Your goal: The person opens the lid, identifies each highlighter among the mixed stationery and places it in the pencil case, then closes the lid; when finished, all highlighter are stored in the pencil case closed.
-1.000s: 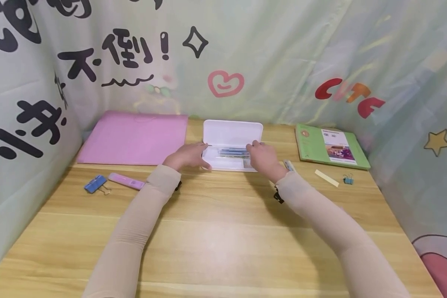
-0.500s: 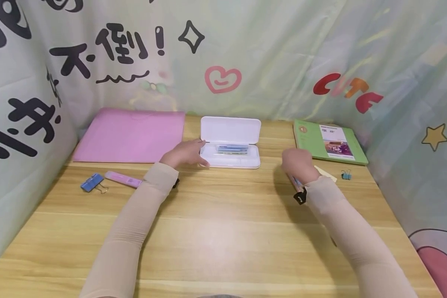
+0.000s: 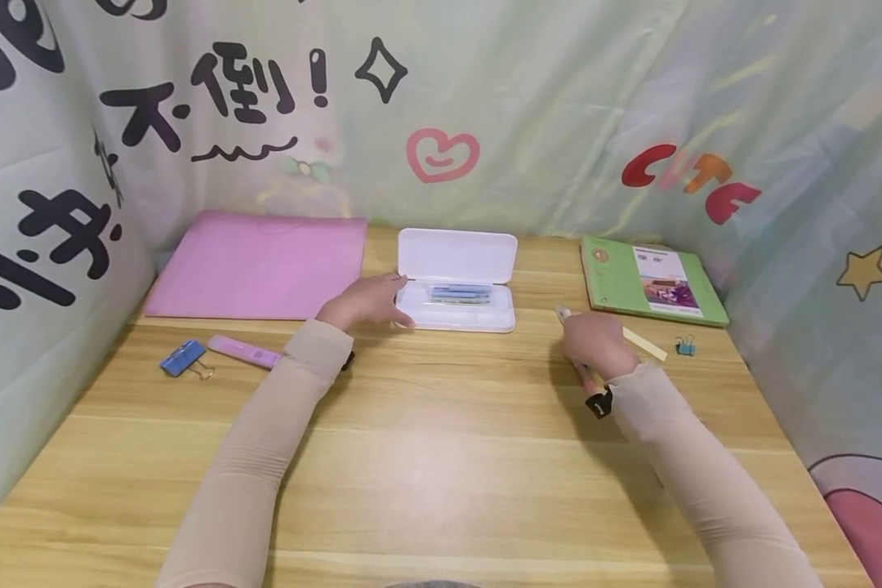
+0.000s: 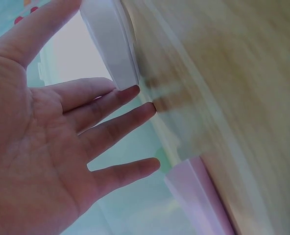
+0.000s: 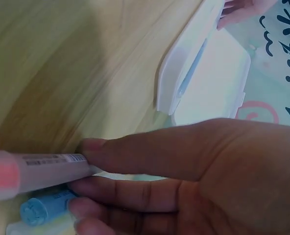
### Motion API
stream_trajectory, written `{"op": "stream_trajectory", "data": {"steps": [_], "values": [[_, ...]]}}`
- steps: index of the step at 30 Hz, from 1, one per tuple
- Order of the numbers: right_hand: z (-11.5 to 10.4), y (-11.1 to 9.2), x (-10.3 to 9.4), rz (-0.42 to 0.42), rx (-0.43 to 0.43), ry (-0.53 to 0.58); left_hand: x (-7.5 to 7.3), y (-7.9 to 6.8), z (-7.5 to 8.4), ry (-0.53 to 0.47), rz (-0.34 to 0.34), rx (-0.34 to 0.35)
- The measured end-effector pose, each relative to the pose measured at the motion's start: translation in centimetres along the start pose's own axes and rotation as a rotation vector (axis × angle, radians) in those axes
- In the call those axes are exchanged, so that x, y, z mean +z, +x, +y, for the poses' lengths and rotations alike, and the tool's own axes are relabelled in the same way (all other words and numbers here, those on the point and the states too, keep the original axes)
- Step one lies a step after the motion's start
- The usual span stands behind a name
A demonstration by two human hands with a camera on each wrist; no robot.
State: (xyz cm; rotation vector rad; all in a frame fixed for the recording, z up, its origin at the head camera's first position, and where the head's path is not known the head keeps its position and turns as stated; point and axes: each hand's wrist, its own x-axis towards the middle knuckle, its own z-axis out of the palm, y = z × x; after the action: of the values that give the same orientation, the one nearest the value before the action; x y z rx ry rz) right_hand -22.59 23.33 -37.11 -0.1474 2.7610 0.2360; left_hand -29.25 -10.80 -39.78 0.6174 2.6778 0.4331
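Note:
An open white pencil case (image 3: 492, 322) stands at the back middle of the table with its lid up. Several slim pens (image 3: 459, 292) lie inside. My left hand (image 3: 367, 302) is at the case's left end, fingers straight and spread; in the left wrist view, fingertips touch the white case (image 4: 110, 44). To the right of the case, my right hand (image 3: 597, 339) pinches a pale marker pen (image 5: 47, 169) with a pink end and a barcode between thumb and forefinger. Under it in the right wrist view lies a light blue cylinder (image 5: 42, 208), partly hidden by fingers.
A pink folder (image 3: 265, 269) lies at the back left, with a pink stick-shaped item (image 3: 244, 353) and a blue binder clip (image 3: 184, 358) before it. Right of my hand are a pale strip (image 3: 645, 343), a small teal binder clip (image 3: 685, 346) and a green book (image 3: 617, 282).
My right hand has left the pencil case, moved right and come down at the marker pen, which it now pinches. The left hand stays at the case's left end.

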Motion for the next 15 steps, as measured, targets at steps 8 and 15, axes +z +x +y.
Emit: {"op": "stream_trajectory", "data": {"steps": [8, 15], "values": [[-1.5, -0.3, -1.2, 0.044, -0.095, 0.06, 0.0, -0.1, 0.1, 0.007, -0.005, -0.004], [-5.0, 1.6, -2.9, 0.304, -0.177, 0.045, -0.1, 0.0, 0.1, 0.017, -0.014, -0.003]]}}
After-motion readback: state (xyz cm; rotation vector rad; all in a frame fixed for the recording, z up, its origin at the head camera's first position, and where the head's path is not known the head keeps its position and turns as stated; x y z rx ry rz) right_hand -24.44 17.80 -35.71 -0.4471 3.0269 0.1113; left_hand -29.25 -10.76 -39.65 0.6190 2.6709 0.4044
